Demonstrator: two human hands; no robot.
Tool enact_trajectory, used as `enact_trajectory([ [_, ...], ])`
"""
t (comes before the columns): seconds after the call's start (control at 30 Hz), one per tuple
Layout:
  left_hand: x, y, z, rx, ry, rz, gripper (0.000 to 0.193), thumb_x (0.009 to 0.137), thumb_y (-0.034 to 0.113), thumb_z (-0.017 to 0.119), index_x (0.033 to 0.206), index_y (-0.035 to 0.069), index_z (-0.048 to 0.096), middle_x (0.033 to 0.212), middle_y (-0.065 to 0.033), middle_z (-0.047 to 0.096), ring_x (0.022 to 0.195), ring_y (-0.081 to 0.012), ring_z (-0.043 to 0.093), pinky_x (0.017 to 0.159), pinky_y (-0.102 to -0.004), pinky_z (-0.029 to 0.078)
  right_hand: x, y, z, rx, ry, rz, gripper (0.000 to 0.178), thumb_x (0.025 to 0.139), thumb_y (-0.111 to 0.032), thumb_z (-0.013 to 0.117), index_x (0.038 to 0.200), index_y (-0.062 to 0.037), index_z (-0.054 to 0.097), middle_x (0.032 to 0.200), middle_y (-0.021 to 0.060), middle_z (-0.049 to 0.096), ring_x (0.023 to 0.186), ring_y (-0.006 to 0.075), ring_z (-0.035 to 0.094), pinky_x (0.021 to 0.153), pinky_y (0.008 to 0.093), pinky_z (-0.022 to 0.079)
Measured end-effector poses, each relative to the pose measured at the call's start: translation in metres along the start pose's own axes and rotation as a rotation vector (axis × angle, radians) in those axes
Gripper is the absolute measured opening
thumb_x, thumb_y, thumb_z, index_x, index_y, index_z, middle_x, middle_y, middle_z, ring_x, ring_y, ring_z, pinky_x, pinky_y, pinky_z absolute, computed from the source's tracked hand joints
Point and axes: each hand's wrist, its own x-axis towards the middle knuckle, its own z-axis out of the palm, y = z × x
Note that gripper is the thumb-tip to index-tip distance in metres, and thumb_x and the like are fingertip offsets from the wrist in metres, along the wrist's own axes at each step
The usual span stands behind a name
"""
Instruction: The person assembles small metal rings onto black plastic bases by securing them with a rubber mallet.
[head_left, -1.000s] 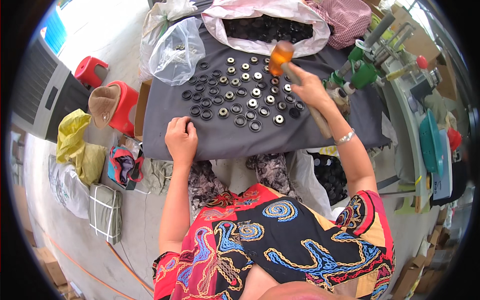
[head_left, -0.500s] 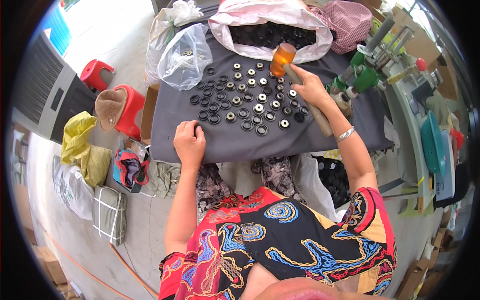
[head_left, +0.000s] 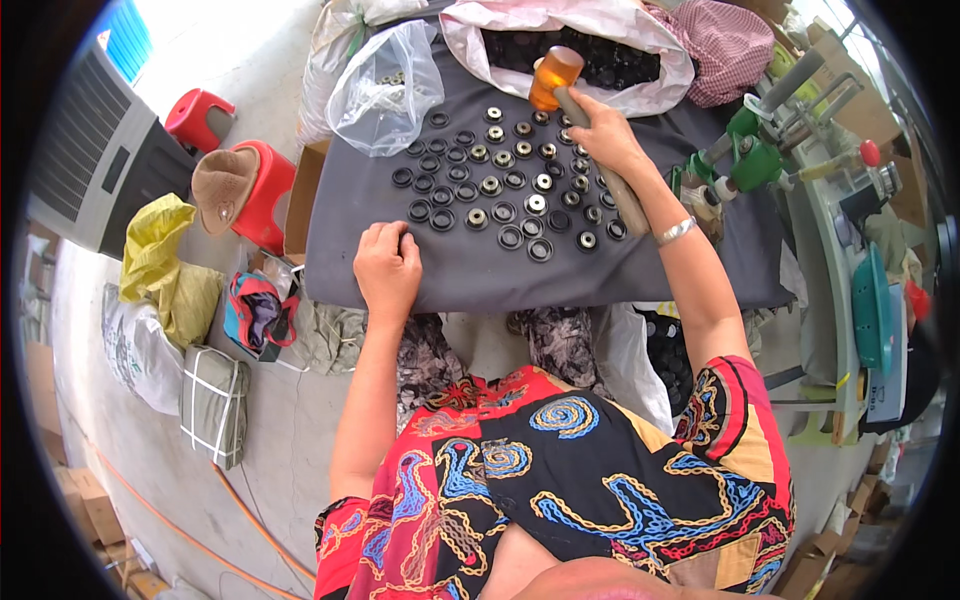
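Observation:
My right hand [head_left: 607, 138] grips a mallet [head_left: 556, 78] by its wooden handle, which runs back under my wrist. The mallet's translucent orange head is over the far right of several small round pieces laid out on the dark grey cloth [head_left: 335, 240]. Some are plain black rings [head_left: 510, 237]; others are black rings with a silver metal centre [head_left: 536, 204]. My left hand [head_left: 388, 265] rests with curled fingers on the cloth near the front edge, left of the pieces. Whatever its fingers may hold is hidden.
A clear plastic bag [head_left: 385, 95] with small metal parts lies at the far left of the table. Behind the pieces, a white sack [head_left: 470, 30] gapes around black parts. A green clamping device [head_left: 752, 160] stands at right; red stools [head_left: 268, 205] are left.
The mallet and my right hand have risen slightly away from the pieces, the mallet head now nearer the open sack. My left hand stays curled on the cloth. The whole view has shifted a little.

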Motion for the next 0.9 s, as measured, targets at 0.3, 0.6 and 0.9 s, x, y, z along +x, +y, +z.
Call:
enact_trajectory([
  [0.3,0.003,0.001,0.000,0.017,-0.017,0.014,0.010,0.074,0.001,0.061,0.085,0.001,0.063,0.082,-0.0121,0.062,0.076,-0.0297,0.060,0.069,-0.0374,0.048,-0.016,-0.028,-0.013,0.016,-0.068,-0.029,0.065,0.075,-0.010,0.064,0.137,-0.0083,0.045,0.116,0.0205,0.061,0.107,0.0289,0.061,0.092,0.0334,0.045],
  [0.6,-0.003,0.001,0.000,-0.001,-0.005,-0.008,0.011,0.073,0.001,0.061,0.084,0.002,0.063,0.081,-0.0112,0.061,0.075,-0.0294,0.059,0.068,-0.0372,0.048,-0.009,-0.041,-0.004,0.032,-0.162,-0.003,0.066,0.074,-0.011,0.061,0.138,-0.0126,0.044,0.115,0.0194,0.062,0.103,0.0283,0.061,0.091,0.0362,0.046],
  [0.9,0.001,0.002,0.000,-0.019,-0.004,-0.037,0.011,0.074,0.002,0.062,0.084,0.004,0.062,0.082,-0.0093,0.061,0.078,-0.0290,0.059,0.068,-0.0388,0.048,0.020,-0.034,0.039,0.019,-0.161,-0.042,0.063,0.074,-0.012,0.062,0.135,-0.0111,0.047,0.119,0.0186,0.060,0.109,0.0314,0.059,0.093,0.0373,0.046],
])
